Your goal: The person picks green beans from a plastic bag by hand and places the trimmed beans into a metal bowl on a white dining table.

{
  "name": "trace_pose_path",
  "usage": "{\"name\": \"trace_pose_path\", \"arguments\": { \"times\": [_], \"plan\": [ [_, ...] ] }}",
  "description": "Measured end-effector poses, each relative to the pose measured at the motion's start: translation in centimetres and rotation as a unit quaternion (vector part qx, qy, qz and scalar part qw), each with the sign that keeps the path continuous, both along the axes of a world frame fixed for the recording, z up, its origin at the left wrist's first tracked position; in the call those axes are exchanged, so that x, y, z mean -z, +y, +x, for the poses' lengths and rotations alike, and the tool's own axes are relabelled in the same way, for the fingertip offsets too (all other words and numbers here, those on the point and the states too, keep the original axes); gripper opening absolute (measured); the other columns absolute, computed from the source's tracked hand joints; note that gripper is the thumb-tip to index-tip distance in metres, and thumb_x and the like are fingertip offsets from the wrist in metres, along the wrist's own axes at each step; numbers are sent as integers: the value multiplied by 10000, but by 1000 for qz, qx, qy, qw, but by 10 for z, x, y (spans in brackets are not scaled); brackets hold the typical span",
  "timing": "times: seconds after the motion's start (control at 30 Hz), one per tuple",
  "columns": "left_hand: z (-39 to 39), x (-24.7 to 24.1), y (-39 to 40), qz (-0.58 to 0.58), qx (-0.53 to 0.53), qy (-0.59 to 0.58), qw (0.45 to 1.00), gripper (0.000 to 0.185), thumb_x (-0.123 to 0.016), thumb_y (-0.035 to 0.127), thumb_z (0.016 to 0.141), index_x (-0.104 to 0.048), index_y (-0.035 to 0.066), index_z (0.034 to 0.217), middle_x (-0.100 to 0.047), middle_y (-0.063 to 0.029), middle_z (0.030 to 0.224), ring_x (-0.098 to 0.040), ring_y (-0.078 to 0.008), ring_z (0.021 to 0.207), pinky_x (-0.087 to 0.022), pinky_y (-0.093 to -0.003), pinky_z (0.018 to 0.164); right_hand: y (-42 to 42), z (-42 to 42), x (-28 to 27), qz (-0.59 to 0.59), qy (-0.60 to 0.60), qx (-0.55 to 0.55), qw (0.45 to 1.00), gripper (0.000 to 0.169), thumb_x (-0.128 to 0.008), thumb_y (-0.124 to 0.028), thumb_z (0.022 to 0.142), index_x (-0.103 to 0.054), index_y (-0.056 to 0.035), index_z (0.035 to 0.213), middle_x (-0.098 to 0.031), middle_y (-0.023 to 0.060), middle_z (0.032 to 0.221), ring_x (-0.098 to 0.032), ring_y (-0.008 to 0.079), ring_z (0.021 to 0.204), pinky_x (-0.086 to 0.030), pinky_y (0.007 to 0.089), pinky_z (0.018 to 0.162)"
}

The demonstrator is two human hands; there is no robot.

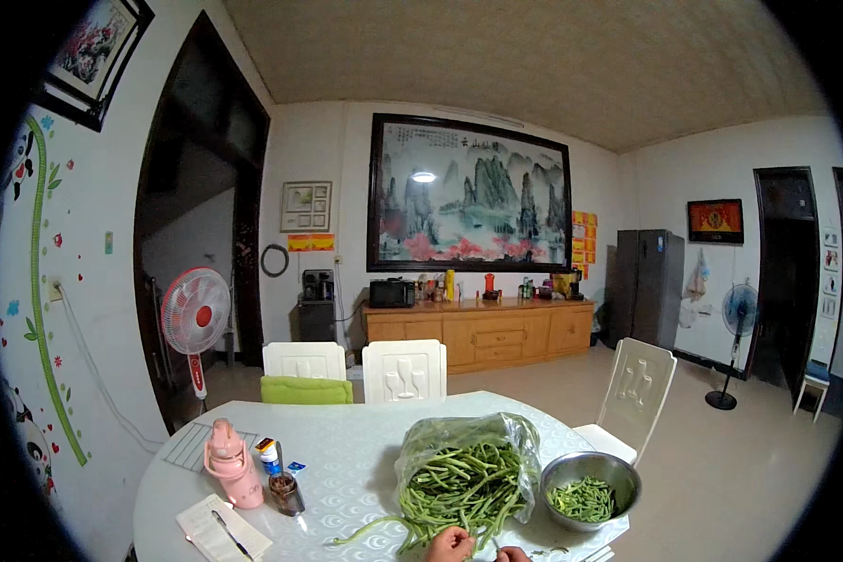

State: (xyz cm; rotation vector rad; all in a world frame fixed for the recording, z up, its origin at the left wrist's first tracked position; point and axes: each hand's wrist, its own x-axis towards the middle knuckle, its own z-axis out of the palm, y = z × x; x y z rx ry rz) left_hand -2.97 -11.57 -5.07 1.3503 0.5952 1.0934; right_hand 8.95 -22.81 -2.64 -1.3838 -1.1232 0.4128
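Long green beans (pixel 464 485) spill from the mouth of a clear plastic bag (pixel 421 432) on the white patterned table (pixel 351 449). At the picture's bottom edge, my left hand (pixel 451 545) has its fingers closed on a green bean in front of the pile. My right hand (pixel 513 555), mostly cut off by the edge, is just to its right with a piece of bean at its fingertips. A steel bowl (pixel 555 513) with short cut bean pieces (pixel 583 499) stands to the right of the bag.
A pink bottle (pixel 235 467), a dark jar (pixel 286 494) with a utensil in it, a small white-and-blue bottle (pixel 270 458) and a notebook (pixel 214 537) with a pen (pixel 230 534) lie or stand at the table's left. White chairs (pixel 405 372) surround the far side.
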Motion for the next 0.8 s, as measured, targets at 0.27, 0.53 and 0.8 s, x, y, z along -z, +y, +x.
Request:
{"name": "trace_pose_path", "arguments": {
  "times": [0.27, 0.53, 0.8],
  "plan": [
    [-9, -30, -8, -88, 119, 10, 989, 181, -576, 159, 843, -522, 50, 977, -566, -29, 672, -513, -81, 545, -420, -219, 490, -1, -1, -6, -15, -17, -8, 1000, 167, -484, -143, 866, -581, -17, 916, -606, 106, 672, -580, 188, 605, -461, 303, 589],
    [0, 13, 19, -22, 93, 109, 989, 203, -595, 201, 834, -595, 48, 968, -567, -8, 718, -499, -73, 560, -398, -219, 486, 3, -3, -6, 30, -51, -4, 998, 201, -502, -174, 869, -599, 0, 896, -583, 102, 639, -549, 187, 554, -445, 290, 540],
    [-10, -38, -2, -88, 41, 137, 986, 199, -600, 184, 834, -581, 48, 978, -571, -6, 711, -478, -64, 532, -401, -204, 474, 19, 4, 15, -94, -43, 2, 995, 235, -500, -206, 874, -610, 2, 885, -604, 144, 669, -598, 230, 596, -462, 318, 575]
  ]
}}
